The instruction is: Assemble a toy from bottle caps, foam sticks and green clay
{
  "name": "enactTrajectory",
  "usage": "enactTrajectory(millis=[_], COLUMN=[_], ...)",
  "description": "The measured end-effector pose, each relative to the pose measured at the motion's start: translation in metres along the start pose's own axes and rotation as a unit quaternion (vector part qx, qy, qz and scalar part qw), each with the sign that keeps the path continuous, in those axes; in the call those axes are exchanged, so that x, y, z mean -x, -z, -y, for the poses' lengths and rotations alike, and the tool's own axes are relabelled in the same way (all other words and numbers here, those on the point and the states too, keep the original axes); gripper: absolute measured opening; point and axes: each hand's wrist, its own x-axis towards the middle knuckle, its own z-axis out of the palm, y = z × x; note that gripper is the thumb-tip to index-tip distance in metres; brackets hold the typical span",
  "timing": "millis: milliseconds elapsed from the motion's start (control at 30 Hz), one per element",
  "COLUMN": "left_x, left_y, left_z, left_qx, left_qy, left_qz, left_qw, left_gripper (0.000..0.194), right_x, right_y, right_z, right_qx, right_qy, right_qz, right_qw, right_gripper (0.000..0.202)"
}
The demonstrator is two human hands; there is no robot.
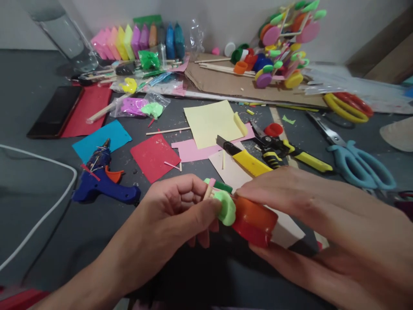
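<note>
While both hands meet above the dark table point(41, 198) in the head view, the light green piece point(227, 210) lies directly left of the stacked orange cap point(258, 213) and red cap point(248, 232), at their near-left edge. The long side of the caps runs left to right, dipping slightly toward the right; the orange one sits uppermost. The green piece is nearer the left hand point(172, 211), the caps nearer the right hand point(316, 206). Whether green piece and caps are joined or only touching, I cannot tell.

The left hand pinches the green piece and the small sticks point(208, 191) behind it between thumb and forefinger, its other fingers loosely curled beneath. The right hand is spread just as wide as the caps, grasping them with fingertips along the top and thumb underneath. A dark green cap point(223, 186) shows just behind the sticks. Beyond the hands lies the yellow cutter point(253, 163), with the blue glue gun point(105, 189) off to the left.
</note>
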Motion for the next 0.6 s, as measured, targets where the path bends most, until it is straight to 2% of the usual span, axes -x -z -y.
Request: enactTrajectory(millis=[233,600], left_x=[0.0014,-0.0011], left_y=[-0.0035,0.0009], left_z=[-0.0039,-0.0018], left_qx=[-0.041,0.004], left_qy=[0.024,0.052], left_qz=[-0.021,0.029], left_qw=[0.999,0.998], left_gripper=[0.023,0.018], right_x=[-0.0003,0.0018], right_y=[0.0015,0.0047], right_z=[-0.0006,-0.0043], right_qx=[-0.022,-0.07], right_qy=[0.017,0.028], right_qz=[-0.014,0.012], right_qw=[1.0,0.997], right_gripper=[0.019,0.015])
